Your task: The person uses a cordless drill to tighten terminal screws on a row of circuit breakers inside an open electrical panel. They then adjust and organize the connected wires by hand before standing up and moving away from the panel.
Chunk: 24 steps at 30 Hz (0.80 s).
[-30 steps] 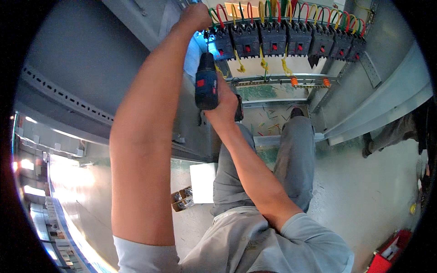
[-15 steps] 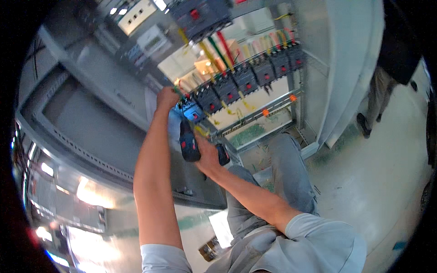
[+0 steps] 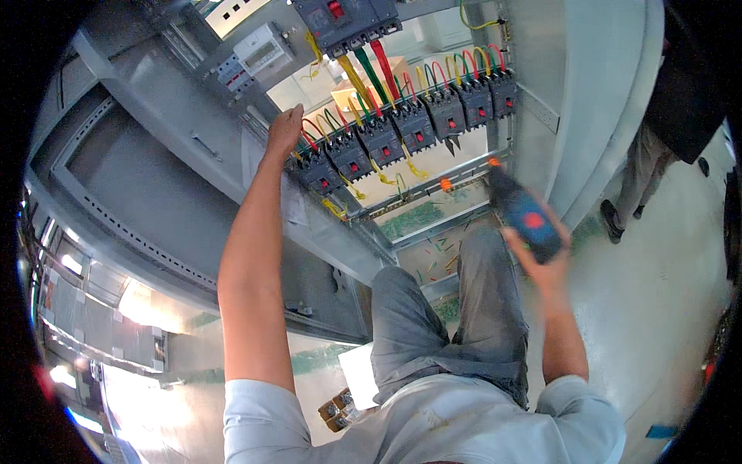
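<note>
My left hand (image 3: 284, 130) reaches up to the left end of a row of black circuit breakers (image 3: 402, 127) inside an open grey electrical cabinet (image 3: 154, 147), its fingers resting on the wires there. Red, green and yellow wires (image 3: 371, 73) run from a larger breaker (image 3: 344, 17) above down into the row. My right hand (image 3: 545, 259) holds a blue and black cordless screwdriver (image 3: 522, 213), its tip pointing up toward the metal rail with orange markers (image 3: 444, 185) under the breakers. The tool is away from the breakers, low on the right.
Cut wire scraps (image 3: 437, 251) lie on the cabinet bottom above my knees. Another person's legs (image 3: 634, 185) stand at the right beside the cabinet's side wall. A white sheet (image 3: 357, 375) and a small box (image 3: 338, 408) lie on the pale floor.
My right hand has swung the screwdriver from the left end of the breaker row down and to the right. My left hand stays at the row's left end.
</note>
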Each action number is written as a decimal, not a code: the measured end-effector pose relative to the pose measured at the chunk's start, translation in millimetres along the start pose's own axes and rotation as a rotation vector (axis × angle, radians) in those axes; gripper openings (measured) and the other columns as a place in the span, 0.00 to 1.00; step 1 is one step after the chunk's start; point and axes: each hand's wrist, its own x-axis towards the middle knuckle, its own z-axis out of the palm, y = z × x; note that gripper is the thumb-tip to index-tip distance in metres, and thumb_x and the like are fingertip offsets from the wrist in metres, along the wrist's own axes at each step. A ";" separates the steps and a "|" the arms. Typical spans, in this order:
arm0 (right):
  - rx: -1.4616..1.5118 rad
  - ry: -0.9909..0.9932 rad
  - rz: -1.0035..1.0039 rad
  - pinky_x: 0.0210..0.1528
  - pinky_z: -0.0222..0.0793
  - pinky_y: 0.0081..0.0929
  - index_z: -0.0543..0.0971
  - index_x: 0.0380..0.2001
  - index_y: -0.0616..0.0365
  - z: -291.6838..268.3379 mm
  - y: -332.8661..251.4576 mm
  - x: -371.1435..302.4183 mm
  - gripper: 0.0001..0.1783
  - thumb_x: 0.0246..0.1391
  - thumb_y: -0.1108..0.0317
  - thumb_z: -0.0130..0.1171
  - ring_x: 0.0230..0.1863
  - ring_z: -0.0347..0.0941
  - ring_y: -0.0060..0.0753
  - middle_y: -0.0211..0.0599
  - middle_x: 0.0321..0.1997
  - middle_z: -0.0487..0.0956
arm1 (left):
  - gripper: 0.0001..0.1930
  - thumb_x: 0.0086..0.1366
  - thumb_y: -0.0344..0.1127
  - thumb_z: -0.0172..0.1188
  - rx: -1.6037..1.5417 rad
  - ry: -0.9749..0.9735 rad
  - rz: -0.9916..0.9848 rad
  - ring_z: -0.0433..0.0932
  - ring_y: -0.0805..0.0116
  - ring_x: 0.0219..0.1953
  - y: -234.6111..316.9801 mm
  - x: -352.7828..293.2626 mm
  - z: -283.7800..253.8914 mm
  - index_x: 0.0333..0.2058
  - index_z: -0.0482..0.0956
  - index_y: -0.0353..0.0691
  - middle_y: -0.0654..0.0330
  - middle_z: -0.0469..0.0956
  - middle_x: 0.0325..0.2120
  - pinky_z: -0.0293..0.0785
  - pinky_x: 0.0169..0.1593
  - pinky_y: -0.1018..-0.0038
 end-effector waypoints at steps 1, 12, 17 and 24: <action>-0.006 0.041 0.146 0.61 0.71 0.33 0.76 0.61 0.61 -23.1 17.7 -5.3 0.36 0.48 0.67 0.77 0.57 0.77 0.31 0.42 0.57 0.82 | 0.33 0.71 0.63 0.45 -0.048 0.008 -0.015 0.82 0.46 0.49 -12.8 1.8 3.1 0.45 0.87 0.38 0.46 0.85 0.42 0.73 0.54 0.59; -0.736 -0.131 0.973 0.50 0.76 0.49 0.75 0.61 0.60 -77.8 417.1 -297.7 0.35 0.44 0.73 0.63 0.50 0.80 0.61 0.59 0.47 0.83 | 0.35 0.73 0.65 0.45 0.043 0.124 -0.042 0.83 0.55 0.46 -11.9 1.0 32.6 0.43 0.88 0.37 0.48 0.86 0.39 0.73 0.52 0.64; -0.755 -0.416 0.995 0.51 0.75 0.53 0.69 0.66 0.59 -31.8 455.2 -340.7 0.42 0.44 0.72 0.67 0.49 0.78 0.64 0.59 0.47 0.81 | 0.35 0.75 0.63 0.44 0.157 0.150 -0.110 0.83 0.56 0.43 -22.7 -4.1 33.4 0.42 0.88 0.36 0.47 0.86 0.36 0.73 0.50 0.64; -0.703 -0.688 1.085 0.51 0.75 0.57 0.66 0.67 0.57 0.8 517.5 -329.2 0.36 0.58 0.55 0.61 0.50 0.77 0.66 0.59 0.53 0.77 | 0.38 0.76 0.64 0.44 0.174 0.063 -0.225 0.79 0.67 0.37 -4.1 -6.8 27.1 0.38 0.86 0.30 0.53 0.84 0.31 0.72 0.47 0.69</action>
